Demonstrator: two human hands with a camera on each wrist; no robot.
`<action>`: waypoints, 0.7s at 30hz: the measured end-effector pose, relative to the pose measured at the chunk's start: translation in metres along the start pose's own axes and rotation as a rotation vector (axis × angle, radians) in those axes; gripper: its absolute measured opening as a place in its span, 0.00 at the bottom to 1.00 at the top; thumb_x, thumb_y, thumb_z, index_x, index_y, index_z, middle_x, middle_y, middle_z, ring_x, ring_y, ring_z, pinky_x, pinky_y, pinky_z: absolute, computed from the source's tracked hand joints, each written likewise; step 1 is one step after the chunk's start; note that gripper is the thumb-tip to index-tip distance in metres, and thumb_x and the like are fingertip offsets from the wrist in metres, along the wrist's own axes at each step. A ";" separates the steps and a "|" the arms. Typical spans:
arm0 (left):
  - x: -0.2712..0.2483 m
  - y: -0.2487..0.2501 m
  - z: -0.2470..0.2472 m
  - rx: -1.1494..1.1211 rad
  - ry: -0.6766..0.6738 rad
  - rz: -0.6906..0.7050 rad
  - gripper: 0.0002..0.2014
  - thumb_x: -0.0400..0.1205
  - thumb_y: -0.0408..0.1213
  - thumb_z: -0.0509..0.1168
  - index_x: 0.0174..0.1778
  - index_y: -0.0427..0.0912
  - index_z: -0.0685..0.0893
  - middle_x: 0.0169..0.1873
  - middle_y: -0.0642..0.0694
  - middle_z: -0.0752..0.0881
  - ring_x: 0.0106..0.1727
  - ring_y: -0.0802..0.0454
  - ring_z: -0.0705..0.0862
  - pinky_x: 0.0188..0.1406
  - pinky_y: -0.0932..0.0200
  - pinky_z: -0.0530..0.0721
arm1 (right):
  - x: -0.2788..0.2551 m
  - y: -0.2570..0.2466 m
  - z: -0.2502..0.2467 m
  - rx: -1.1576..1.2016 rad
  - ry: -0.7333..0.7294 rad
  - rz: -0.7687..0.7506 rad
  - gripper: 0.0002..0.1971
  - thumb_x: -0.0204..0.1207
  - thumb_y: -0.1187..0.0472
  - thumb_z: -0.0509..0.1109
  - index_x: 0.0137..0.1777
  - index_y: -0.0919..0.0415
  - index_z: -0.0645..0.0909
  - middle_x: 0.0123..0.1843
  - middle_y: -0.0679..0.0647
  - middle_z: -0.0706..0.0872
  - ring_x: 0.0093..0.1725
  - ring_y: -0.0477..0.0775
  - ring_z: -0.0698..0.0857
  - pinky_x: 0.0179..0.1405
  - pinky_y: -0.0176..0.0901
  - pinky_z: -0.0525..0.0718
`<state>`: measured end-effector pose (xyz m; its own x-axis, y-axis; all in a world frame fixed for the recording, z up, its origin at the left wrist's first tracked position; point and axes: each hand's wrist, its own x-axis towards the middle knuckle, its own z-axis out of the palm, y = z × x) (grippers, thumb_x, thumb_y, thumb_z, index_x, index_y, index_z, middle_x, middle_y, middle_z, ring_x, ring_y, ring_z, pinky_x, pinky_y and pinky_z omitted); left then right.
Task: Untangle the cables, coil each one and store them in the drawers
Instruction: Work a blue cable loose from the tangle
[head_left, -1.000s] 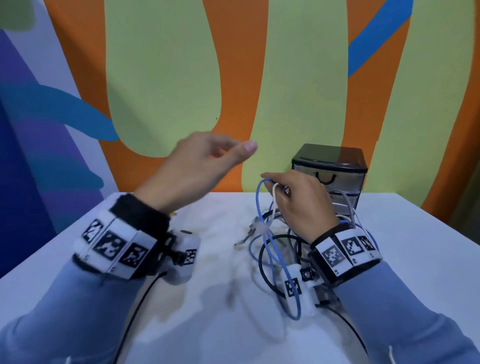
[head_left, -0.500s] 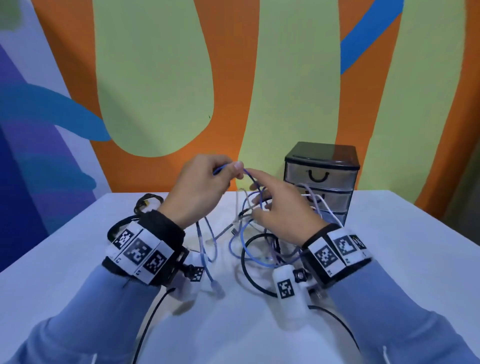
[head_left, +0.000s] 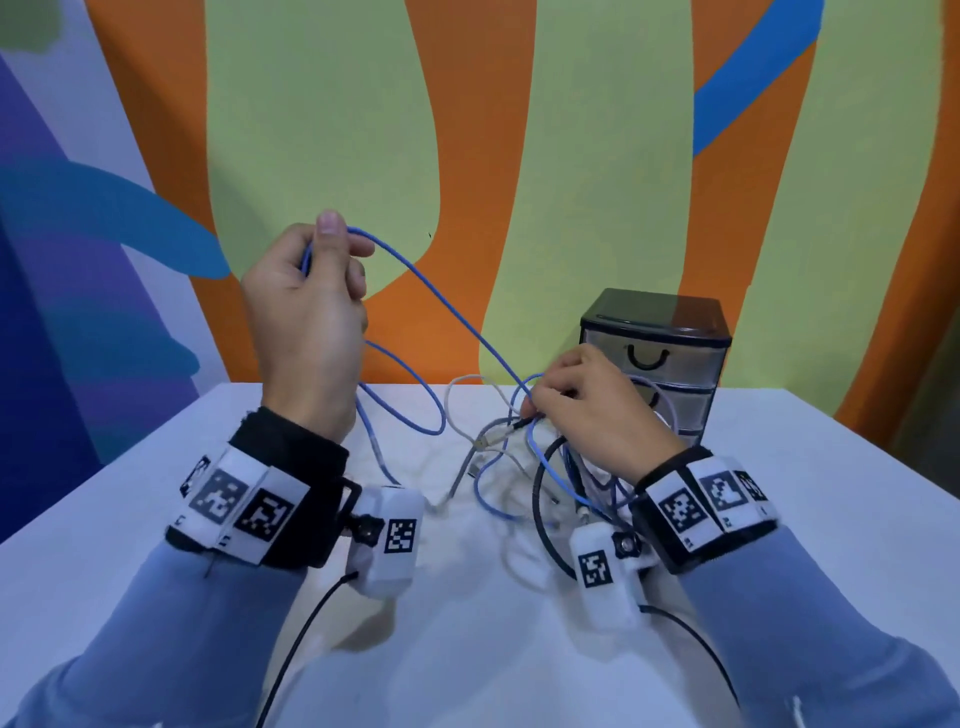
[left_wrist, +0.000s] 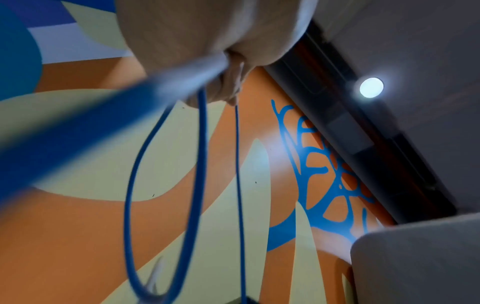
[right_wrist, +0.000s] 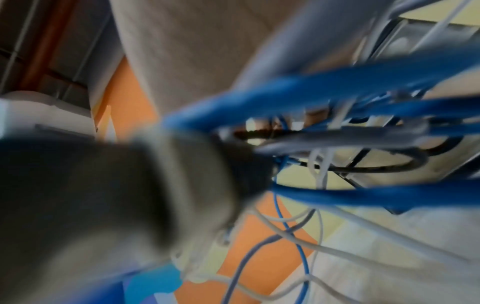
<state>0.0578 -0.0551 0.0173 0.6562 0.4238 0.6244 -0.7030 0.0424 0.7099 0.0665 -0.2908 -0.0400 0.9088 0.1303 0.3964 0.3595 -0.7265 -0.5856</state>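
While the drawer unit stands shut at the back of the white table, the cable tangle lies just in front of it and to its left, looser than half a second ago. From that heap the blue cable now runs up and away from the drawer unit in a long raised span, where half a second ago it was only a short arc between two hands held close together. A loop of it hangs below the raised hand, and the white and black cables are not yet freed. This looks like the untangling step, with coiling and storing not yet begun.

Well left of the drawer unit and above its top, the left hand has risen, its thumb and curled fingers pinching the blue cable. Just in front of the drawer unit, the right hand has dropped onto the tangle, its fingers curled and pinching strands there to hold them down.
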 end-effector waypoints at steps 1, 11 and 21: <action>0.004 -0.001 -0.003 0.007 0.024 -0.053 0.19 0.94 0.45 0.62 0.45 0.36 0.87 0.28 0.50 0.74 0.22 0.56 0.61 0.20 0.61 0.59 | -0.001 -0.002 -0.004 0.021 -0.006 0.003 0.13 0.83 0.54 0.69 0.40 0.47 0.93 0.57 0.45 0.78 0.59 0.45 0.80 0.58 0.48 0.77; 0.021 -0.011 -0.026 0.187 0.106 -0.134 0.18 0.89 0.40 0.67 0.32 0.46 0.88 0.28 0.48 0.79 0.22 0.53 0.68 0.23 0.58 0.64 | -0.014 -0.005 -0.020 0.000 -0.229 -0.082 0.12 0.71 0.60 0.77 0.51 0.42 0.93 0.45 0.38 0.91 0.31 0.43 0.83 0.35 0.40 0.84; 0.028 -0.025 -0.046 0.717 0.037 -0.137 0.13 0.78 0.46 0.67 0.35 0.45 0.92 0.30 0.32 0.85 0.35 0.30 0.84 0.39 0.34 0.87 | -0.002 0.003 -0.030 0.526 0.201 -0.150 0.05 0.91 0.65 0.65 0.52 0.59 0.80 0.37 0.65 0.86 0.34 0.51 0.85 0.39 0.39 0.86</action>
<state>0.0813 -0.0031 0.0018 0.7067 0.4881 0.5121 -0.2545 -0.5000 0.8278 0.0593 -0.3133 -0.0219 0.8005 0.0376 0.5982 0.5844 -0.2703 -0.7651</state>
